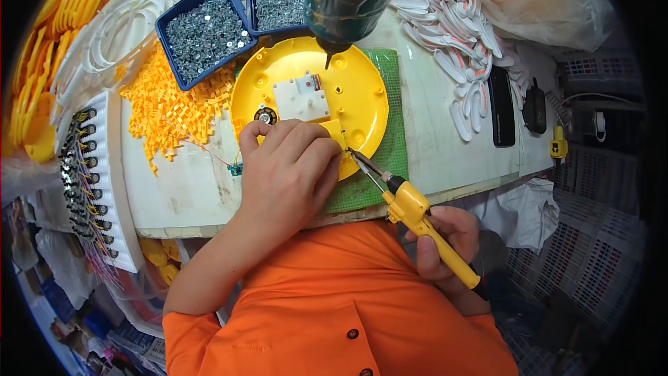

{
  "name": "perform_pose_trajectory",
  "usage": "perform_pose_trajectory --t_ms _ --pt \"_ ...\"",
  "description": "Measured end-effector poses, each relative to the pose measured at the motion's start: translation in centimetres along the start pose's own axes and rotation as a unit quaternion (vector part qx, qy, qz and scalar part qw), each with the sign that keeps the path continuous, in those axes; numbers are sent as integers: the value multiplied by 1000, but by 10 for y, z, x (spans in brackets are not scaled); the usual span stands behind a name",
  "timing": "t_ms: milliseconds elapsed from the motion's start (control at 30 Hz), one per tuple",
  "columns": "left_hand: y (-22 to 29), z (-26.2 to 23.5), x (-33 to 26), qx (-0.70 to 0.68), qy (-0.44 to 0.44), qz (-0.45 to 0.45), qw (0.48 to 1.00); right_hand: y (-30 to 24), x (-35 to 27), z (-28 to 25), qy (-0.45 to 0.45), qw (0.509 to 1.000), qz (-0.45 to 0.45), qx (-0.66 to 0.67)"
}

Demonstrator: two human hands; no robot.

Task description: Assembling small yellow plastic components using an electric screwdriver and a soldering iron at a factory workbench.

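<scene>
A soldering step is judged to be in hand. A small yellow part (334, 132) is pinched by the left hand (289, 174) fingers on the yellow disc (362, 90) lying on the counter (445, 132). The yellow soldering iron (417, 219) is gripped by the right hand (445, 244), fingers wrapped round it, tip at the part; a steady touch is called for next.

Orange shirt (334, 306), short sleeves, dark round buttons down front; forearms bare, no gloves or rings visible.
</scene>
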State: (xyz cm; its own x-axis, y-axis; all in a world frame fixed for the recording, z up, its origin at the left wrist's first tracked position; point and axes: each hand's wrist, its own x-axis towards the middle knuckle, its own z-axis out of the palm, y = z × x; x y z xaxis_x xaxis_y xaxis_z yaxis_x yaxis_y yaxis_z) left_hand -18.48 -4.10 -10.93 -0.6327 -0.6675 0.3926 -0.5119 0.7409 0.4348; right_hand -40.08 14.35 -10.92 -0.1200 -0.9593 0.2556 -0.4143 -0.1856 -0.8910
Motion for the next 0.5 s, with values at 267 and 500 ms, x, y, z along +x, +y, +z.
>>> perform_pose_trajectory --t_ms 267,500 --pt "0 1 -1 7 5 -4 1000 5 -3 -1 -10 1000 -18 -19" --pt "-1 -1 -2 -14 1 -18 1000 -13 6 0 19 999 37 21"
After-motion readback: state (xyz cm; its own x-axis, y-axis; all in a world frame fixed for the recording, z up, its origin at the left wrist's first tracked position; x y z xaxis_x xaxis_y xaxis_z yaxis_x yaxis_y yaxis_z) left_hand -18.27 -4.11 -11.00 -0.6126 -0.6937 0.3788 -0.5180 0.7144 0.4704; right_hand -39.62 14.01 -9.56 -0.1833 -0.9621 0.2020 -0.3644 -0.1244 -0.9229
